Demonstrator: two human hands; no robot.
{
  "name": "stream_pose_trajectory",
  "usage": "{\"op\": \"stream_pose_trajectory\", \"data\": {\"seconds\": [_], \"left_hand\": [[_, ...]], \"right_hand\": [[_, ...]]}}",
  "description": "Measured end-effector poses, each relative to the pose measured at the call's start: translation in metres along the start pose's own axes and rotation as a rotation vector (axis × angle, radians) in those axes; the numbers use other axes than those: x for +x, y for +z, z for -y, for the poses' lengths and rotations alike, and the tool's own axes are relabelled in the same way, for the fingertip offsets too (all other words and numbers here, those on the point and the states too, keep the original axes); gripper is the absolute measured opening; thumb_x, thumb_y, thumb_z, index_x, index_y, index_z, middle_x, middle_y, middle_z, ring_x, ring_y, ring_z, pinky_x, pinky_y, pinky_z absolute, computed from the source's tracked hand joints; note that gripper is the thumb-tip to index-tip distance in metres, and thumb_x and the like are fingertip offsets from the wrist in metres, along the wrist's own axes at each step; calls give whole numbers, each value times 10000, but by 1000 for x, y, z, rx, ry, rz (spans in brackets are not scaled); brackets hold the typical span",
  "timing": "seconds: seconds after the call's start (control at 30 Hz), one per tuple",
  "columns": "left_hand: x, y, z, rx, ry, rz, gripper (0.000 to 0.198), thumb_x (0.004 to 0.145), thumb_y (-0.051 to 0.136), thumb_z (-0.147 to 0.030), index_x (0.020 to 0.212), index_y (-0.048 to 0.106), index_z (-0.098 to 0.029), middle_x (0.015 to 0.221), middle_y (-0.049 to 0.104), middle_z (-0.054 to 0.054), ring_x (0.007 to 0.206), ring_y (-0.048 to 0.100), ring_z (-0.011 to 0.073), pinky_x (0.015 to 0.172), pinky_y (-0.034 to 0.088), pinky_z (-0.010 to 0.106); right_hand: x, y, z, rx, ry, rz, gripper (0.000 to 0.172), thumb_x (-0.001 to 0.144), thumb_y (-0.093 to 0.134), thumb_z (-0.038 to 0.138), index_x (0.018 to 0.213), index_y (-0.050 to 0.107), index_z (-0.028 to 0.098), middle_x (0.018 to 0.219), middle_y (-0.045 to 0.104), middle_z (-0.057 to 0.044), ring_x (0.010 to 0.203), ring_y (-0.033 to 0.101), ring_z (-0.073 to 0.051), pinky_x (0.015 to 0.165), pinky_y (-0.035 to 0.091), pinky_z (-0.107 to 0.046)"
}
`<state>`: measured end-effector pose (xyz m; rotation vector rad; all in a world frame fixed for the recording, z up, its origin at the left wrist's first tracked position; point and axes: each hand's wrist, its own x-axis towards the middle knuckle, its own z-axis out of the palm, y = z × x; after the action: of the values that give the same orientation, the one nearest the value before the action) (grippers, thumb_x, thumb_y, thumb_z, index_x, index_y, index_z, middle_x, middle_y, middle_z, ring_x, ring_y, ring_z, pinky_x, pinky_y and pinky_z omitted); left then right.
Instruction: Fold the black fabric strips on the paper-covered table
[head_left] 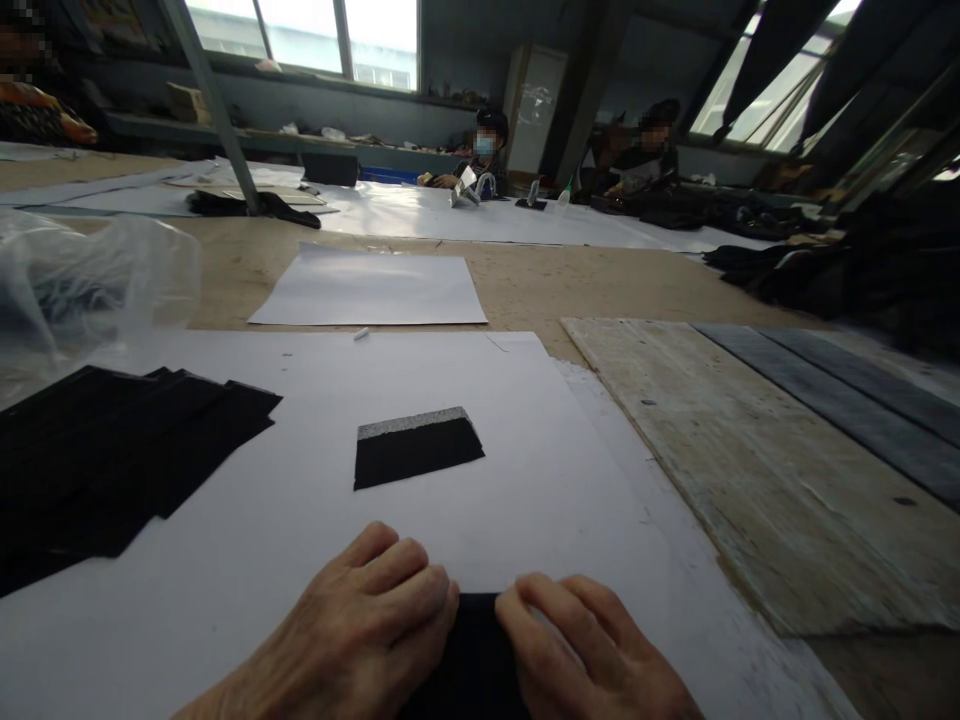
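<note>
At the bottom of the view, a black fabric piece (480, 655) lies on the white sheet (570, 500). My left hand (375, 620) is closed on its left edge, fingers curled. On the opposite edge, my right hand (585, 640) grips it the same way; the fingertips of both hands are partly hidden. The top edge of the cloth runs straight between the two hands. Beyond them rests a smaller black piece with a speckled grey strip (416, 445), touched by neither hand.
Overlapping black pieces (127, 450) lie at left, below a clear plastic bag (97, 280). A white chalk-like stub (361, 334) sits near a second paper sheet (375, 290). At right is a worn board (735, 470). Several people are around the tables behind; a metal pole (214, 105) rises at left.
</note>
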<state>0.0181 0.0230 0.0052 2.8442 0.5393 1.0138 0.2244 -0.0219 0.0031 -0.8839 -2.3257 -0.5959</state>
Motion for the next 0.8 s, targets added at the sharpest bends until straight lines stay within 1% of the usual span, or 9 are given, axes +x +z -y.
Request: {"op": "stream_pose_trajectory", "data": {"seconds": [0.1, 0.2, 0.3, 0.37, 0.43, 0.6, 0.63, 0.7, 0.8], "left_hand": [[5, 0, -4, -28, -18, 12, 316, 948, 288, -83, 903, 600, -73, 649, 518, 33, 604, 391, 141, 559, 253, 311], [7, -2, -6, -38, -41, 21, 320, 942, 285, -69, 900, 601, -87, 644, 511, 25, 605, 381, 143, 564, 248, 315], [7, -1, -6, -59, -83, 77, 389, 950, 254, -79, 731, 573, -113, 653, 516, 32, 614, 381, 146, 579, 255, 322], [6, 1, -5, -72, -94, 80, 417, 956, 235, -91, 676, 542, -122, 652, 510, 34, 617, 385, 146, 595, 267, 325], [4, 2, -2, -92, -72, 42, 384, 960, 244, -116, 751, 566, -110, 642, 489, 28, 609, 382, 144, 596, 273, 324], [-9, -13, 7, -153, -87, 90, 264, 946, 309, -132, 957, 568, -80, 690, 490, 39, 650, 401, 151, 618, 312, 314], [-12, -17, 8, -154, -112, 120, 245, 941, 322, -118, 983, 561, -83, 705, 496, 41, 666, 407, 152, 629, 323, 310], [-17, -25, 9, -148, -151, 163, 237, 939, 326, -103, 1018, 549, -93, 719, 496, 41, 681, 408, 152, 638, 328, 303], [-19, -27, 8, -135, -149, 197, 279, 953, 273, -112, 1003, 547, -93, 717, 494, 43, 677, 393, 157, 622, 317, 303]], "right_hand": [[3, 2, 2, 57, 32, 7, 280, 899, 355, 2, 845, 624, 55, 792, 643, -44, 801, 582, -150, 724, 483, -278], [5, 9, 7, 53, 90, -105, 329, 890, 332, -9, 738, 602, 100, 720, 620, -42, 722, 575, -146, 681, 485, -267], [8, 20, 12, 47, 126, -195, 329, 880, 341, -13, 698, 579, 122, 645, 574, -39, 628, 542, -156, 583, 450, -296], [12, 24, 15, 19, 135, -183, 278, 882, 374, 11, 766, 610, 103, 586, 521, -26, 545, 480, -155, 504, 388, -304], [15, 22, 16, -28, 75, -139, 214, 849, 433, -3, 806, 628, 73, 575, 498, -19, 531, 451, -155, 476, 343, -304], [14, 11, 11, -56, -84, 119, 167, 801, 515, -12, 907, 644, 0, 723, 560, -46, 634, 500, -140, 525, 397, -278], [13, 10, 11, -52, -87, 133, 168, 809, 516, 0, 916, 645, -3, 725, 559, -46, 634, 499, -138, 530, 403, -276], [12, 12, 10, -60, -86, 75, 164, 807, 505, -6, 875, 654, 15, 705, 550, -43, 627, 494, -146, 526, 395, -285], [14, 12, 11, -82, -93, 27, 159, 794, 522, -15, 864, 655, 37, 670, 530, -27, 608, 484, -149, 502, 366, -293]]}}
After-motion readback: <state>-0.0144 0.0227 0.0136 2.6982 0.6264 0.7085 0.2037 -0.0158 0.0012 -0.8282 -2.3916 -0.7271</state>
